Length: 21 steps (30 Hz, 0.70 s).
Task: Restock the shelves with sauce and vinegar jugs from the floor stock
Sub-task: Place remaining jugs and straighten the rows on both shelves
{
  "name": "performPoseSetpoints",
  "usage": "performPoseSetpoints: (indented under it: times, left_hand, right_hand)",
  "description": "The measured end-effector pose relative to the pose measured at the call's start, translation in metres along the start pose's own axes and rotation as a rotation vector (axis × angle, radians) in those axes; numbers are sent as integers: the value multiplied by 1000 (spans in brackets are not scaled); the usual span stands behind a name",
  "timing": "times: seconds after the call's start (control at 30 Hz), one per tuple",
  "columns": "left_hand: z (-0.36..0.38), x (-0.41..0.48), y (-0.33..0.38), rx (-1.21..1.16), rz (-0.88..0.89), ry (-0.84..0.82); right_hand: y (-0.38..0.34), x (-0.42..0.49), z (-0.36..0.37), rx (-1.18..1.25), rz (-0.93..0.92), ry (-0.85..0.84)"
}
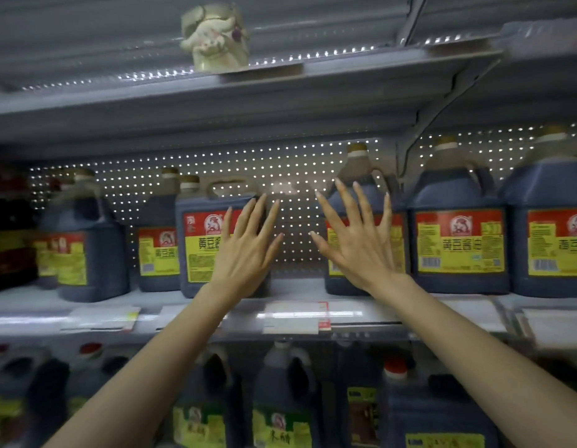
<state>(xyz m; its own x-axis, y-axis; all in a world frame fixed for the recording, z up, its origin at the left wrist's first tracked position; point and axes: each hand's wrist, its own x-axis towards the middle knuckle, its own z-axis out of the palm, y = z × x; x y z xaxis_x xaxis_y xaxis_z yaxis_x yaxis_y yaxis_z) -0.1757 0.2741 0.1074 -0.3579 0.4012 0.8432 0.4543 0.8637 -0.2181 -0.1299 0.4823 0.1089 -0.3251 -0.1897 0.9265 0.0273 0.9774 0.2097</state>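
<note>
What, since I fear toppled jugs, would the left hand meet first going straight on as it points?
Probably the perforated back panel: the left hand points into the gap between jugs. It overlaps the jug left of that gap, so, depth unclear, it might brush that.

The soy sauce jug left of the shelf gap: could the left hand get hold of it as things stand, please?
Probably yes: the left hand, fingers spread, hovers at the right edge of the jug, with nothing between them.

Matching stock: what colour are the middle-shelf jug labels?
The jug label is red above yellow, clearest in the head view.
</note>
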Motion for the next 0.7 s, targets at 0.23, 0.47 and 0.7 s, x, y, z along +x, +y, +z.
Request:
performPoseSetpoints:
  times: [0.23, 0.47, 0.7]
  left_hand:
    - [9, -29, -36, 48, -103, 6]
    - [4, -30, -68, 67, -156, 98]
    - [4, -24, -96, -496, -410, 150]
  right_hand:
    - [-39, 4, 4, 40, -86, -40]
    - [-68, 21, 13, 118, -121, -57]
    - [-94, 21, 13, 367, -29, -143]
